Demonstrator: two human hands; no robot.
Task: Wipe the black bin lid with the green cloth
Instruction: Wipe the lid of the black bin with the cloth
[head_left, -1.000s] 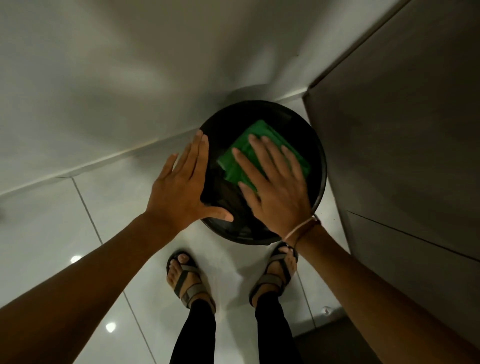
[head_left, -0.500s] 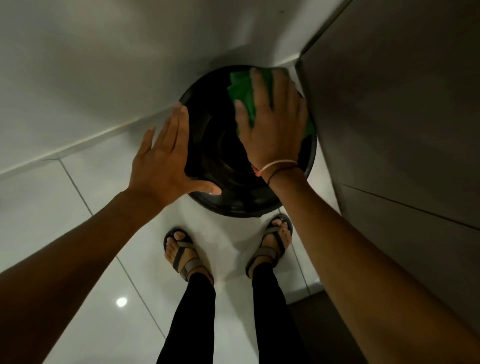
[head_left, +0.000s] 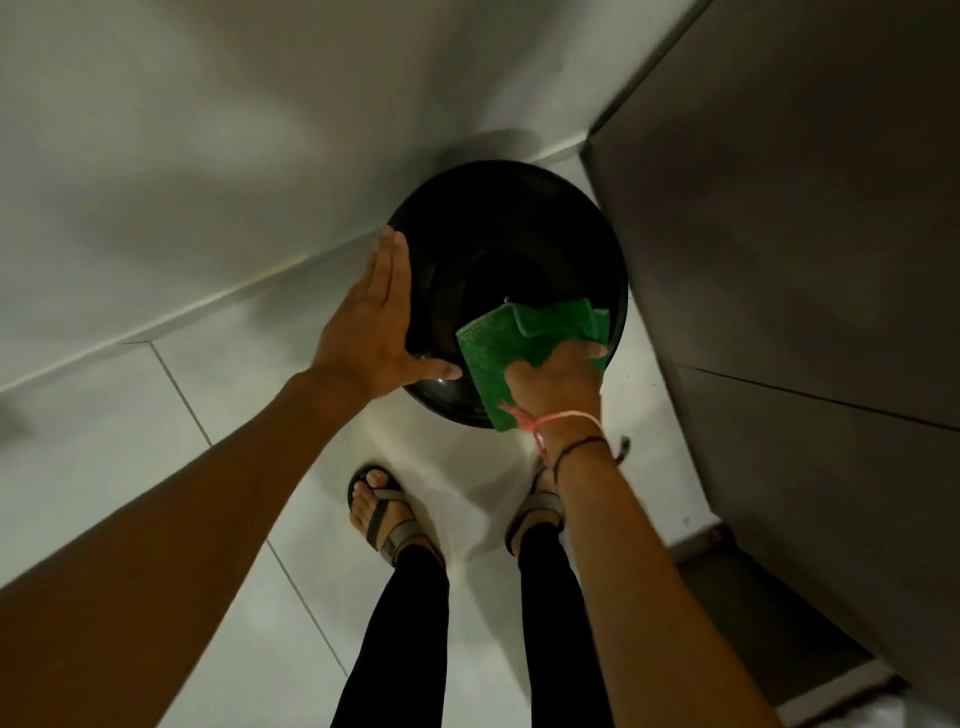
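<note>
A round, glossy black plastic bin lid (head_left: 498, 249) sits in a corner between a pale wall (head_left: 208, 156) and a dark grey cabinet (head_left: 805, 260), above a white tiled floor (head_left: 234, 415). The left hand (head_left: 371, 332) lies flat with fingers together against the lid's left edge. The right hand (head_left: 558, 376) grips a folded green cloth (head_left: 498, 353) on the lid's near right rim. Sandalled feet (head_left: 384, 514) stand below.

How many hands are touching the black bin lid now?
2. The left hand lies flat on the lid's left rim; the right hand presses the green cloth at its near-right edge.
</note>
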